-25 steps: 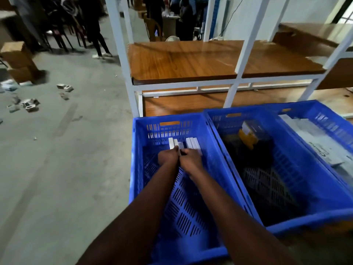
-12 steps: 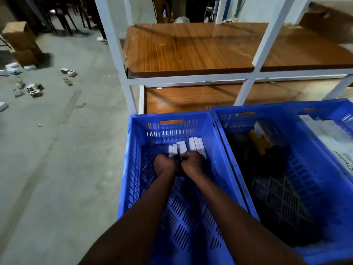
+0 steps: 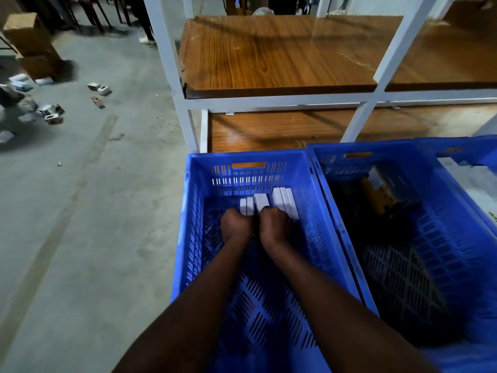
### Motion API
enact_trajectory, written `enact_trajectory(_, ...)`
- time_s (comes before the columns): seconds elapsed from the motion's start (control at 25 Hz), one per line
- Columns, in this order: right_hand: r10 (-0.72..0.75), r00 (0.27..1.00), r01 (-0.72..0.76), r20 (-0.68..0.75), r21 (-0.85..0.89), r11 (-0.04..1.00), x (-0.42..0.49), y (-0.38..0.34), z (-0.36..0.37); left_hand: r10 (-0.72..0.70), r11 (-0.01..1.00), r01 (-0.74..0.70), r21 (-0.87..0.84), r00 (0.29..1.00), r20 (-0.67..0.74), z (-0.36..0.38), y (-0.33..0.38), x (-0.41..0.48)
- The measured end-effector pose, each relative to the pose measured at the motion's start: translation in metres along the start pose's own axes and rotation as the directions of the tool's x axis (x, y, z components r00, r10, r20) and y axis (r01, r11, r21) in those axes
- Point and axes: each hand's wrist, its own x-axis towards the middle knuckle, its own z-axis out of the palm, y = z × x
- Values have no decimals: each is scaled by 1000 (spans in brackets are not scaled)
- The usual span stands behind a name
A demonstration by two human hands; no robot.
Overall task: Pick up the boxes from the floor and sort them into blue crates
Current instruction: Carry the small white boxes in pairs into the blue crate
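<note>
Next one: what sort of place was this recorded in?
Probably a warehouse or stockroom: a bare concrete floor, a white metal rack with wooden shelves, blue crates in front of it, and small boxes strewn near cardboard cartons.

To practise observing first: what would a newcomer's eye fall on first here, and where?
The left hand and right hand meet at a row of white boxes standing near the far wall of the left blue crate. To its right a second blue crate holds dark and yellow items, and small boxes lie scattered on the grey floor at far left.
</note>
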Motion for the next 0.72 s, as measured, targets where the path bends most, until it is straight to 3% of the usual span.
enact_trajectory(0.2,158,986,-139,-50,269,953,-13,10,3,30,998,-30,-48,1000,-3,2,-7,2)
enact_trajectory(0.4,238,967,-188,-92,373,908,-20,19,5,53,998,-53,-41,999,-14,8,-8,7)
enact_trajectory(0.56,279,946,-170,-163,481,860,-17,17,7,152,988,-152,-8,988,-1,13,-8,9)
enact_trajectory(0.72,341,937,-267,-69,488,831,-25,21,3,176,984,-176,2,984,3,16,0,11)
